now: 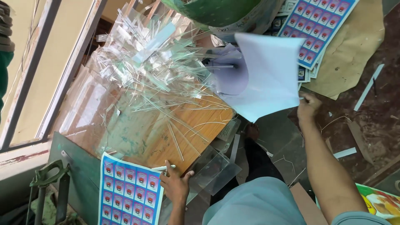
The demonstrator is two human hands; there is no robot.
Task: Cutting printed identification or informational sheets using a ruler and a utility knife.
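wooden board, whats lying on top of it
A heap of thin clear plastic strips covers most of the wooden board, with a clear sheet over its near part. What lies beneath the heap is hidden.

Blue label sheet (pixel 130 189) lies at the board's near edge; similar sheets (pixel 316 29), perhaps stacked, lie opposite.

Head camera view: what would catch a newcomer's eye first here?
First, the heap of clear plastic strips piled across the wooden board. Next, the white sheet lifted by the right hand at upper right. At the bottom, the left hand rests beside a printed sticker sheet.
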